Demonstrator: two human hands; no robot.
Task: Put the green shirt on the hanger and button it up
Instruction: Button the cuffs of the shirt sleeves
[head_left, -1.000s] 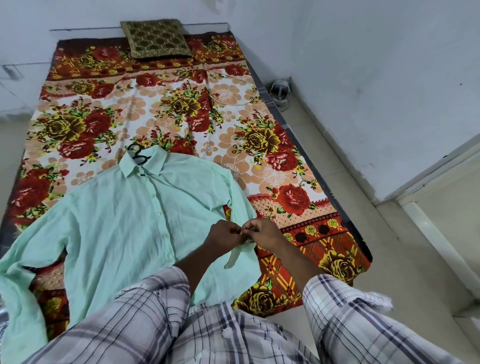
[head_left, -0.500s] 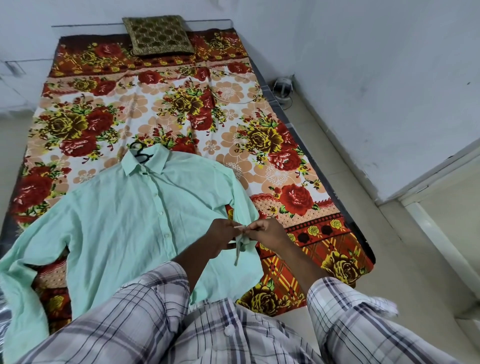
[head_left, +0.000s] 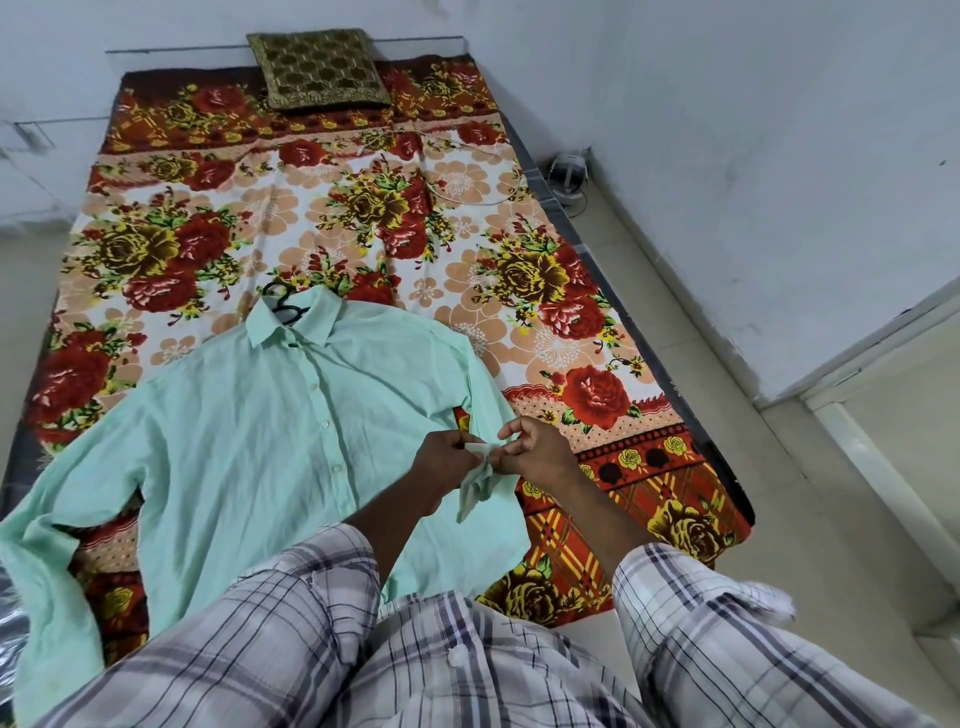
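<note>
While the green shirt (head_left: 249, 447) lies flat and face up on the flowered bedsheet (head_left: 322, 228), its right-hand cuff (head_left: 480, 467) is lifted off the cloth and pinched between both hands. The left hand (head_left: 441, 462) is closed around the cuff from the left, with its fingertips gripping the upper edge. The right hand (head_left: 535, 452) meets it from the right, thumb and forefinger nipped on the same edge, while the other fingers (head_left: 511, 428) are raised and curled loosely above. The two hands touch at the cuff, and the loose end of the fabric hangs down below them. The shirt front is seen closed along its row of pale buttons (head_left: 326, 423), though whether each one is fastened cannot be told. A black hanger (head_left: 283, 304) is seated inside the collar, with only its hook showing above the neck opening. The other sleeve (head_left: 47, 525) is spread toward the near left corner of the bed, where it drapes over the edge. A dark patterned cushion (head_left: 319, 70) is set at the far end of the bed, against the wall. A small white device (head_left: 569, 174) with a cable is seen on the floor just beside the bed's far right side. Checked sleeves (head_left: 691, 613) cover both forearms.
</note>
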